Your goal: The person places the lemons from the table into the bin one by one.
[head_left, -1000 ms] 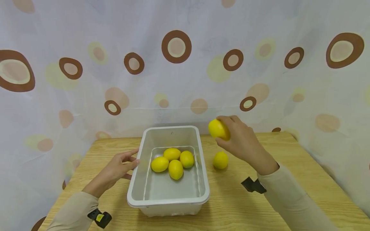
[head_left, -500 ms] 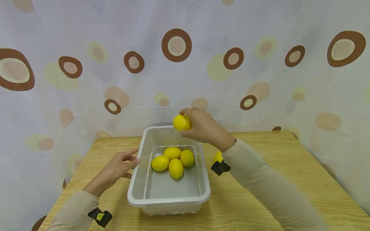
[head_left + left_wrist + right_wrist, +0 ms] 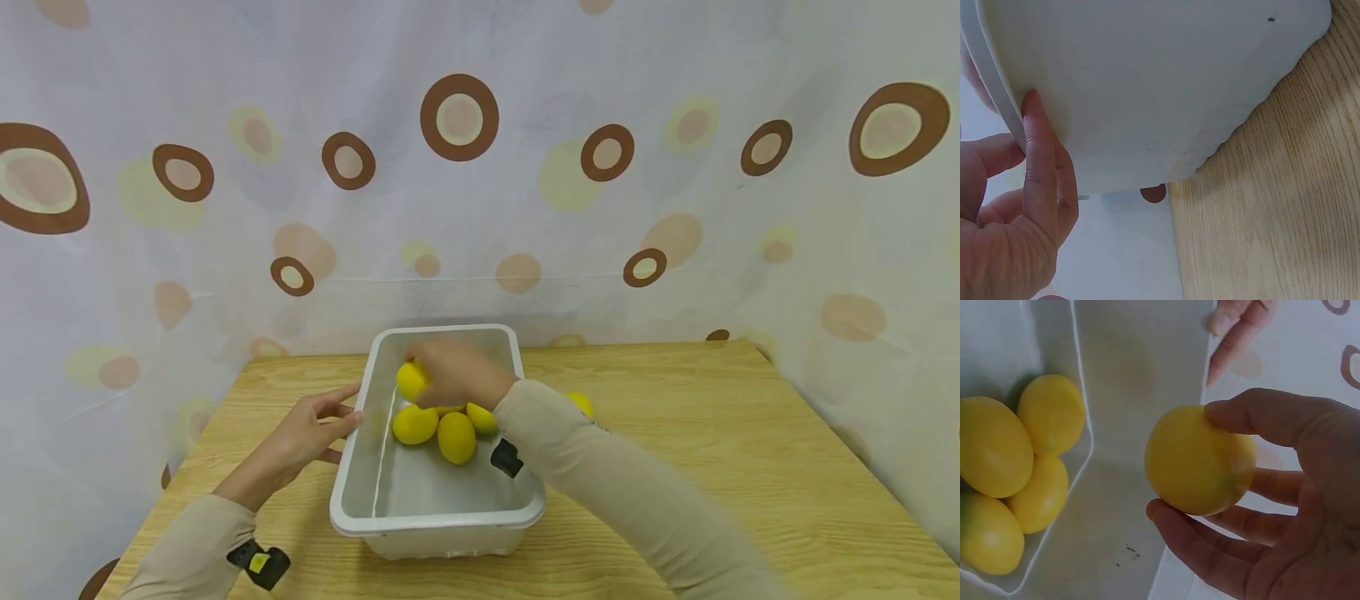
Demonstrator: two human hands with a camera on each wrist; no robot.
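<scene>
A light grey plastic bin (image 3: 438,525) stands on the wooden table with several yellow lemons (image 3: 456,438) on its floor. My right hand (image 3: 461,375) holds another lemon (image 3: 412,382) inside the far part of the bin, above those lying there. Thumb and fingertips wrap this held lemon (image 3: 1194,462) in the right wrist view. At the bin's left side my left hand (image 3: 307,429) grips the rim. In the left wrist view, its fingers (image 3: 1041,169) lie against the outer wall just under the rim. My right arm hides part of the bin's right side.
One more lemon (image 3: 580,405) lies on the table (image 3: 712,433) right of the bin, partly covered by my right sleeve (image 3: 600,458). Behind the table hangs a pale curtain (image 3: 480,217) with brown and beige circles.
My right hand has carried its lemon leftward from over the table, across the bin's right rim, and down into the bin. The left hand has stayed at the rim.
</scene>
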